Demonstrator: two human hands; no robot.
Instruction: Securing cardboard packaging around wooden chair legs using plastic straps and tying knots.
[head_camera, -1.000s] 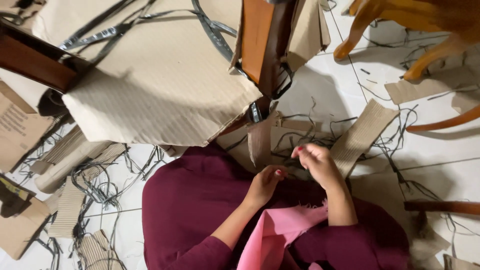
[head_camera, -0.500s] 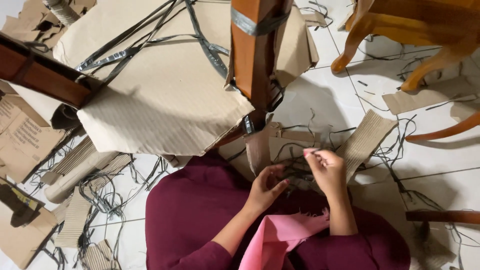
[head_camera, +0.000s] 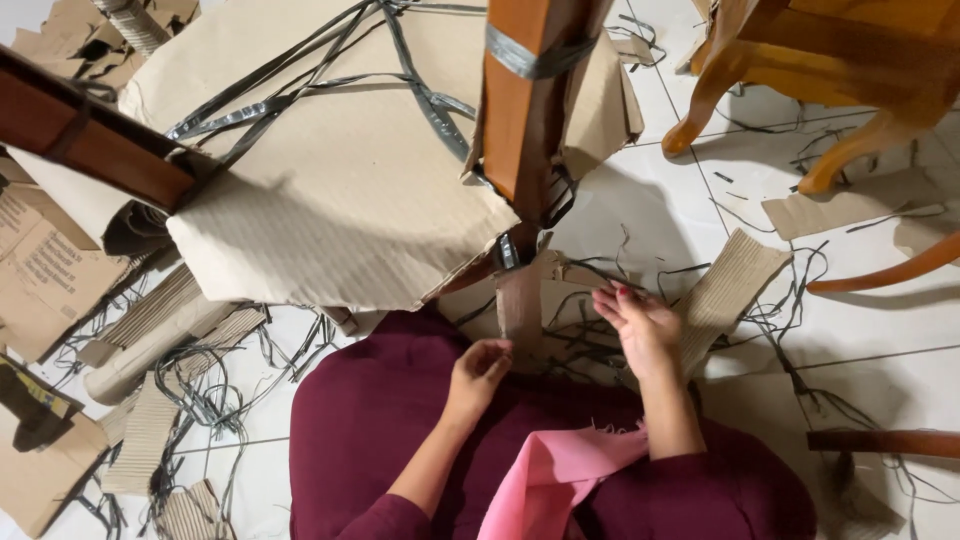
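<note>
Head view, looking straight down. Left hand (head_camera: 480, 368) is loosely curled, fingertips touching the lower edge of a narrow cardboard strip (head_camera: 520, 305) that wraps the bottom of a wooden furniture leg (head_camera: 530, 95); grip looks like a light pinch, though I cannot tell for sure whether it actually holds the strip or just rests against it. Right hand (head_camera: 640, 325) is mostly open, fingers spread and slightly bent, hovering over a tangle of black plastic strapping (head_camera: 575, 335) on the floor just right of the strip; fingertips appear to touch a strand, nothing clearly clamped. The leg stands upright between the hands and the top of frame, with a grey strap band around it near the top. A large corrugated cardboard sheet (head_camera: 340, 200) covers the furniture to the left, black straps crossing it. A smaller ribbed cardboard piece (head_camera: 730, 290) lies just right of the right hand. Maroon garment (head_camera: 390, 430) fills the lower centre, pink cloth (head_camera: 560, 480) over it. White tile floor (head_camera: 870, 370) is strewn with cardboard scraps and strap offcuts.
</note>
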